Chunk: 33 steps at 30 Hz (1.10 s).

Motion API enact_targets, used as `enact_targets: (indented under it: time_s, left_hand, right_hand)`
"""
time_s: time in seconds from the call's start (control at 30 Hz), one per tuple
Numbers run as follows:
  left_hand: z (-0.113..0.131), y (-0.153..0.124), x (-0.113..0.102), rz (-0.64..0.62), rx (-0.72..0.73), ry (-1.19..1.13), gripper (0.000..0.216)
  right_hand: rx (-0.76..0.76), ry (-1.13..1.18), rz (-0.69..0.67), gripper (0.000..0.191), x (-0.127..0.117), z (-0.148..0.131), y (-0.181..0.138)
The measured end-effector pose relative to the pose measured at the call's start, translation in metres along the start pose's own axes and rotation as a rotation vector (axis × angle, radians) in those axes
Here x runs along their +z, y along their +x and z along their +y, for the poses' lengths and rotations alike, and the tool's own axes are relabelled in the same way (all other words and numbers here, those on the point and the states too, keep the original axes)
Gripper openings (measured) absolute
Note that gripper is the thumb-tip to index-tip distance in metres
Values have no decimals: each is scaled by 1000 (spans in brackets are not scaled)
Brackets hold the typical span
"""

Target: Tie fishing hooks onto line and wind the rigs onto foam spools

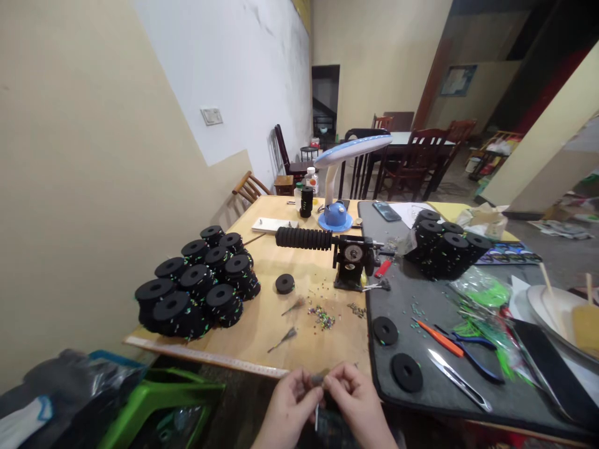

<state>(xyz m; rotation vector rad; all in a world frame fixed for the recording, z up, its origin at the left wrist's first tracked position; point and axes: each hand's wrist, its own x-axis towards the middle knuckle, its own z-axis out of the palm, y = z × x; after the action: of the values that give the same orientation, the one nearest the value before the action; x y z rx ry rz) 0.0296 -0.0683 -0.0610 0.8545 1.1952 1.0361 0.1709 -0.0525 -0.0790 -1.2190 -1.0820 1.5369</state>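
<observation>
My left hand (289,404) and my right hand (358,402) meet at the near edge of the wooden table (281,318), fingers pinched together on a small thin grey piece (319,378) held between them. Just beyond them lie two feather-like tufts (285,337), a scatter of small coloured beads (322,316) and a single black foam disc (284,284). A black winding machine (350,257) with a row of foam discs on its spindle (304,238) stands mid-table.
A heap of black foam spools (196,287) lies at the left, another heap (444,246) on the grey mat (421,312) at the right. Two loose discs (395,349), orange and blue pliers (449,342), scissors (458,379), green strands (482,293), a blue desk lamp (337,187).
</observation>
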Motion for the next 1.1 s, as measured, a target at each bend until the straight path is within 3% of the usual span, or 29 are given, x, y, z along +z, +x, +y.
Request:
enact_targets:
  time_s: [0.53, 0.83, 1.1]
  left_hand:
    - [10, -6, 9, -49, -2, -31, 44]
    - [1, -4, 10, -50, -5, -56, 45]
    - [1, -6, 11, -47, -99, -240, 39]
  right_hand:
    - [33, 74, -9, 53, 2, -17, -5]
    - [51, 29, 53, 60, 3, -16, -2]
    - [68, 176, 21, 57, 5, -15, -5]
